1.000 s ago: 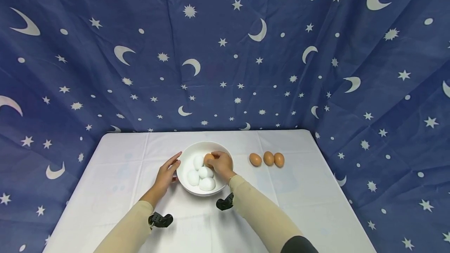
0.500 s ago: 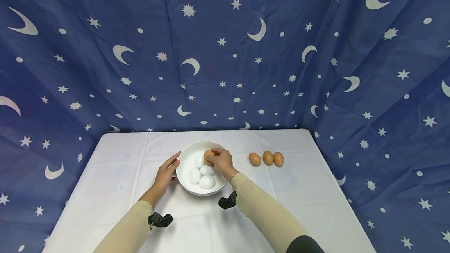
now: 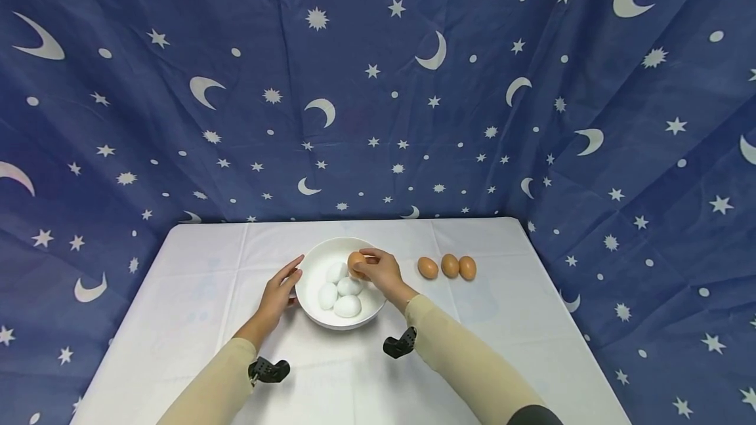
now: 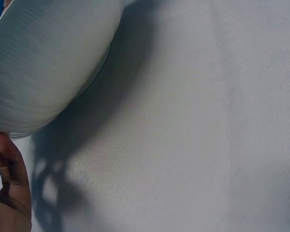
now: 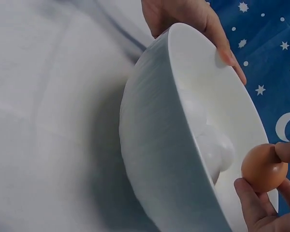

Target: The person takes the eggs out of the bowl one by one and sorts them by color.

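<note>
A white bowl (image 3: 315,266) stands on the table with several white eggs (image 3: 347,306) in its bottom. My left hand (image 3: 276,295) holds the bowl at its left side, thumb at the rim and other fingers against the outer wall. My right hand (image 3: 382,273) pinches a brown egg (image 3: 356,263) over the bowl's far right part. In the right wrist view the brown egg (image 5: 264,168) sits between thumb and fingertips, at the rim. The left wrist view shows a fingertip of my left hand (image 4: 12,188) touching the bowl's outside (image 4: 53,58).
Three brown eggs (image 3: 450,265) lie in a row on the white tablecloth (image 3: 496,346), to the right of the bowl. A blue curtain (image 3: 378,117) with moons and stars hangs behind the table and along its sides.
My right hand has lifted the brown egg away from the white eggs and drawn it a little to the right. The white eggs have shifted slightly; my left hand stays at the bowl.
</note>
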Demonstrator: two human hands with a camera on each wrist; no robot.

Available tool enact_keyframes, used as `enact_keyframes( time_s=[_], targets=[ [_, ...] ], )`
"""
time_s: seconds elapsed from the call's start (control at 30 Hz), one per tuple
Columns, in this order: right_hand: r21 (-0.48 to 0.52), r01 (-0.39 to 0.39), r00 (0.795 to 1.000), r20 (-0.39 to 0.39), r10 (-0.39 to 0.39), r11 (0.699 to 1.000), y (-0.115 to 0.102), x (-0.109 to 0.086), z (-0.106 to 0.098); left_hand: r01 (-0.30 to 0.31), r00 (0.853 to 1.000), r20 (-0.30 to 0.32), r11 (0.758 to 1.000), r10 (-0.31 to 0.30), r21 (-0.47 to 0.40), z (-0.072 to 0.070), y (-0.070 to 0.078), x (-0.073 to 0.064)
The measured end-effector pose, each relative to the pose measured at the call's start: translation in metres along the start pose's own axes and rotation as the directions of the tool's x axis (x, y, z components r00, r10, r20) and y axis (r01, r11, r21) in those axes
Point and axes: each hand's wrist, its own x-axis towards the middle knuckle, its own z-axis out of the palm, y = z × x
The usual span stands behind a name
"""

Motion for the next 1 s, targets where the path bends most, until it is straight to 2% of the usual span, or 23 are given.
enact_keyframes(
  time_s=[0.2, 0.5, 0.7, 1.0],
  targets=[
    [0.090, -0.018, 0.999, 0.053, 0.013, 0.996, 0.001, -0.005, -0.009, -0.010, 1.000, 0.000, 1.000, 0.010, 0.006, -0.001, -0.002, 0.001],
    [0.086, 0.016, 0.996, 0.084, -0.023, 0.996, 0.000, -0.017, -0.023, -0.013, 1.000, 0.002, 1.000, 0.013, -0.012, -0.001, -0.002, 0.000],
    [0.065, 0.036, 0.997, 0.066, -0.040, 0.997, 0.001, -0.018, -0.034, -0.007, 1.000, 0.008, 1.000, 0.008, -0.019, -0.001, 0.000, -0.001],
    [0.059, 0.029, 0.999, 0.037, -0.032, 0.998, 0.001, -0.010, -0.050, 0.001, 1.000, 0.004, 1.000, -0.001, -0.018, 0.000, 0.000, -0.002]
  ],
)
